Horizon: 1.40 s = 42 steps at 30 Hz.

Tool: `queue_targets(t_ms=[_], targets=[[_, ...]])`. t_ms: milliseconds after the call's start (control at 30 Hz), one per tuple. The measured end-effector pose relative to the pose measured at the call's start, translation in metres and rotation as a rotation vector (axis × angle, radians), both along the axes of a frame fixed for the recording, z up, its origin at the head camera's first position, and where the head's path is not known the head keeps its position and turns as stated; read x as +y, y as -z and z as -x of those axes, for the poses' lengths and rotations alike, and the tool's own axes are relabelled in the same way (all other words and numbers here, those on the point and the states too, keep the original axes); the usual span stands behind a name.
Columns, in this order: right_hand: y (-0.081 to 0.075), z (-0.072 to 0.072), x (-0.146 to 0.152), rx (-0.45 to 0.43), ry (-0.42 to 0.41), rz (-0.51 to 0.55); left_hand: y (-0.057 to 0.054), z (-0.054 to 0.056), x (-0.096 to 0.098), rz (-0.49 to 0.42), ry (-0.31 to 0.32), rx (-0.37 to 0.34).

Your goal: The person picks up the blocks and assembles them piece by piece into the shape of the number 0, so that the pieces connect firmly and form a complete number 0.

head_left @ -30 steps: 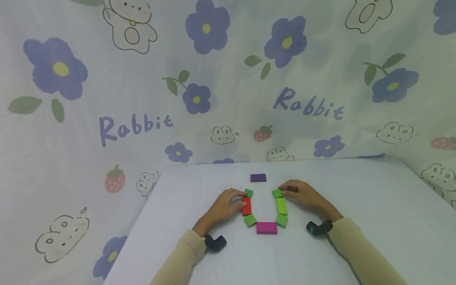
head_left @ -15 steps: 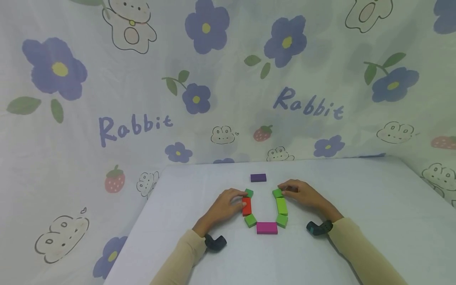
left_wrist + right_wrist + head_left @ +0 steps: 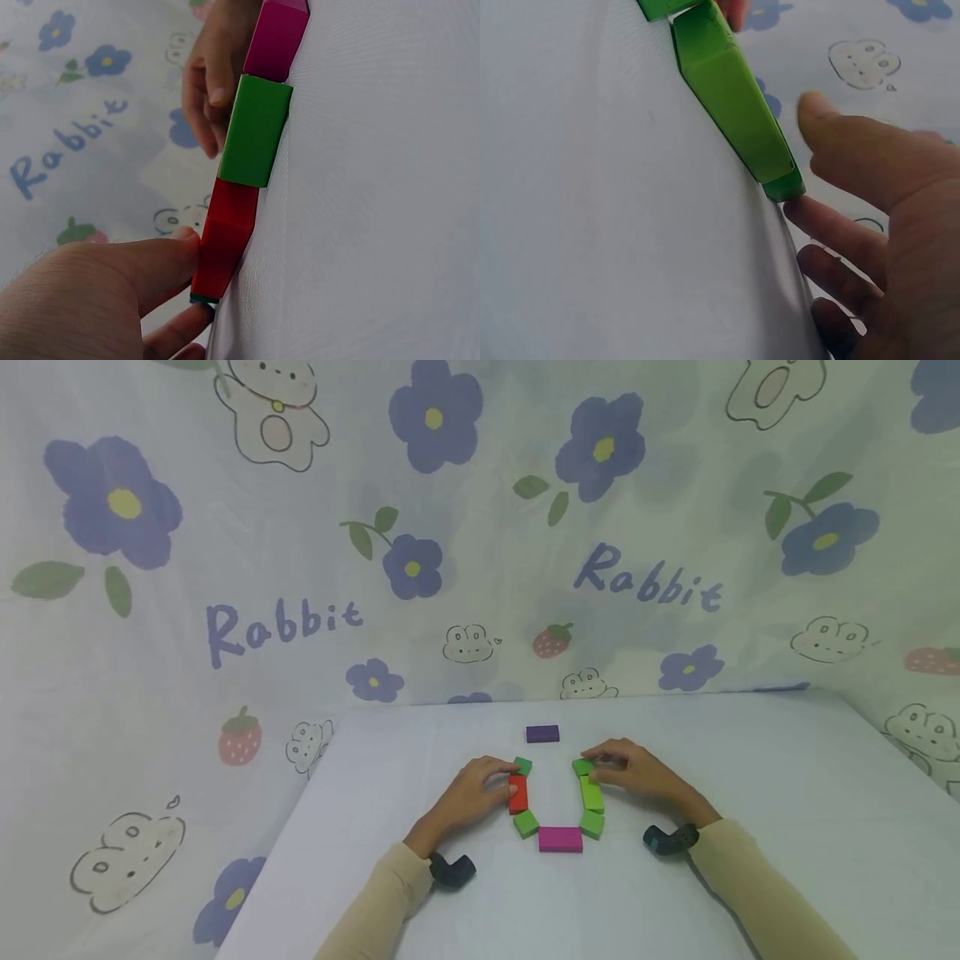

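Note:
Wooden blocks form a U on the white table in the head view. My left hand [image 3: 472,789] rests at its left side, thumb on the red block [image 3: 517,802] and a fingertip against the small green block [image 3: 524,767] beyond it. At the right side, my right hand [image 3: 637,770] has an index fingertip at another small green block [image 3: 581,767]. Its thumb hovers by the lime-green block [image 3: 592,797], apart from it in the right wrist view. Two more green blocks, left [image 3: 527,824] and right [image 3: 592,825], flank the magenta block [image 3: 560,840] at the near end.
A purple block [image 3: 542,734] lies alone beyond the U's far opening. Patterned cloth [image 3: 480,568] hangs behind the white tabletop [image 3: 675,902]. Dark wrist bands, left [image 3: 453,872] and right [image 3: 670,840], sit at both cuffs.
The right thumb has shifted slightly nearer, toward the lime-green block. My left hand stays in place, and the blocks keep their arrangement.

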State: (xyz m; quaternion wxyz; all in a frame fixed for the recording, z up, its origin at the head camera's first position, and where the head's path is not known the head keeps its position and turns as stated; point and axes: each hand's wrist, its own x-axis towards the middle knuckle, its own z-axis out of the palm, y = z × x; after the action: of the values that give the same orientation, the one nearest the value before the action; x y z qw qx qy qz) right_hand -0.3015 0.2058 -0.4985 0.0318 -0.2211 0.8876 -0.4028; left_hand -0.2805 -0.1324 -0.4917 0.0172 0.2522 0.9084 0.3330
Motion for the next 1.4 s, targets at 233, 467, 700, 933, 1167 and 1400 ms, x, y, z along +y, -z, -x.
queue_targets(t_ms=[233,467,700,933,1167,1400], targets=[[0.004,0.000,0.001,0.040,-0.022,-0.034,0.000,0.001,0.000,-0.002,0.004,-0.007],[0.004,0.001,0.002,0.038,-0.018,-0.040,0.000,0.000,0.000,-0.027,0.010,-0.008],[0.003,0.001,0.002,0.041,-0.029,-0.026,-0.003,0.000,0.000,-0.096,-0.037,-0.083],[0.004,0.001,0.002,0.072,-0.053,-0.005,-0.014,0.012,0.004,-0.091,-0.121,-0.144],[0.005,0.003,0.002,0.055,-0.052,-0.007,-0.034,0.040,0.022,0.026,-0.159,-0.119],[0.005,0.001,0.002,0.037,-0.038,-0.007,-0.046,0.060,0.039,0.125,-0.101,-0.076]])
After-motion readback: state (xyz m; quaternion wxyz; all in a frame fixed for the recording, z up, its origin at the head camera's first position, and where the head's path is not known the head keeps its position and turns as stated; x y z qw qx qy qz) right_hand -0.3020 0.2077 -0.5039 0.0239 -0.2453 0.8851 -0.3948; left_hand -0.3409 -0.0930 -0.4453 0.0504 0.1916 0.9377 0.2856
